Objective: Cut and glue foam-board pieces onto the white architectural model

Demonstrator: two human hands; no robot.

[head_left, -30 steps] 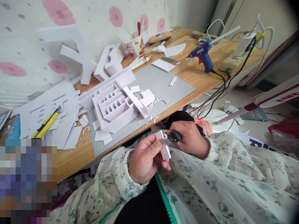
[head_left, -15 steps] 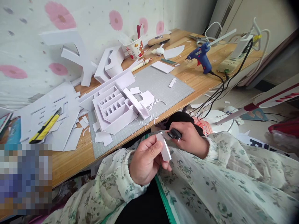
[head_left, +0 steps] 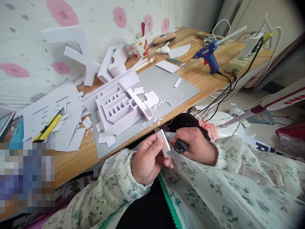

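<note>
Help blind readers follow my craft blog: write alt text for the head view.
A person's left hand pinches a small white piece while the right hand grips a black-handled tool beside it. Beyond, a wooden table bears a compartmented white model on a gray cutting mat, a yellow utility knife and a blue glue gun.

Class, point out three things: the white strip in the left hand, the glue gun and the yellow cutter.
White strip (head_left: 165, 147), head view: flat face beside the thumb.
Glue gun (head_left: 210, 56), head view: blue body.
Yellow cutter (head_left: 51, 127), head view: handle.
</note>
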